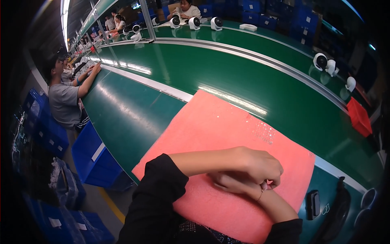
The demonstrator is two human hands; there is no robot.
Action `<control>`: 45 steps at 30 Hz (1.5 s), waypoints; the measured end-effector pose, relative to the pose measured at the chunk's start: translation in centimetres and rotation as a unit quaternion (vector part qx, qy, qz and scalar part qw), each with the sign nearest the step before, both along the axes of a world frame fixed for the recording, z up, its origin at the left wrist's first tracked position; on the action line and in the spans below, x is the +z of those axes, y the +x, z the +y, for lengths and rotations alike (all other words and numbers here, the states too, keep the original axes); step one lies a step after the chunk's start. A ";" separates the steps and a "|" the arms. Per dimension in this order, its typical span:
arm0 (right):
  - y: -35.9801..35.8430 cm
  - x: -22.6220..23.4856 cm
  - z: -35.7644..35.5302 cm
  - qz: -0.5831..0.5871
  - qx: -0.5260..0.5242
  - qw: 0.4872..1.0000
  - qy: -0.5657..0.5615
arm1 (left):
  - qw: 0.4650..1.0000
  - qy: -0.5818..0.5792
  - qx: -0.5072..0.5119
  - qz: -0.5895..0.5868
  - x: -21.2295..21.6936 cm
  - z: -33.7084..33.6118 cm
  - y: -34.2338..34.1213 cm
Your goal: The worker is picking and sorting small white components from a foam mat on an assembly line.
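A pink foam sheet [219, 122] lies in front of me, part of it on the green bench. Above it, my forearms cross. My left hand [260, 166] bends over my right wrist, its fingers curled together at a thin bracelet [259, 197] there. My right hand [227, 181] points left beneath my left forearm, low over the foam; its fingers are partly covered and blurred. Small clear dots [264, 132] sit in rows near the sheet's far right edge.
Beyond a metal rail runs a green conveyor belt [178, 59]; white cameras with round black fronts [195, 23] line the far side. At right are a red bin [359, 117], a black device [313, 205] and a black pouch [339, 207]. A co-worker [67, 97] and a blue bin [91, 152] are left.
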State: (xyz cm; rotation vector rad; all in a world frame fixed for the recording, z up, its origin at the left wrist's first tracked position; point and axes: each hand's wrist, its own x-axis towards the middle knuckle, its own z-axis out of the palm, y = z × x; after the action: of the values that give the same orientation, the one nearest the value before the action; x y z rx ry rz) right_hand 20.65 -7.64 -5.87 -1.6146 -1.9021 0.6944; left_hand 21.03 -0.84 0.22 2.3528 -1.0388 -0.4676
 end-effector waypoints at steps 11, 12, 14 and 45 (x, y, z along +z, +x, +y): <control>-1.5 2.5 -1.1 0.189 0.146 0.960 0.145 | 0.985 -0.035 -0.098 0.136 -2.6 -0.8 3.9; -1.4 3.2 -1.4 0.236 0.136 0.949 0.157 | 0.976 -0.075 -0.118 0.165 -3.0 -0.9 4.2; -1.3 4.6 -1.7 0.280 0.131 0.936 0.171 | 0.965 -0.113 -0.134 0.193 -4.5 -0.8 4.2; -3.5 1.0 -0.8 0.144 0.074 0.986 0.043 | 0.934 -0.198 -0.184 0.233 -2.9 -2.4 1.3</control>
State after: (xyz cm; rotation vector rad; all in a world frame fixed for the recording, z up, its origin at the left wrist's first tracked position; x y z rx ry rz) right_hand 17.15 -8.39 -4.89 -1.2527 -1.8232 0.8469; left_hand 22.31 -3.22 -2.67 1.5875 -1.2036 -0.8217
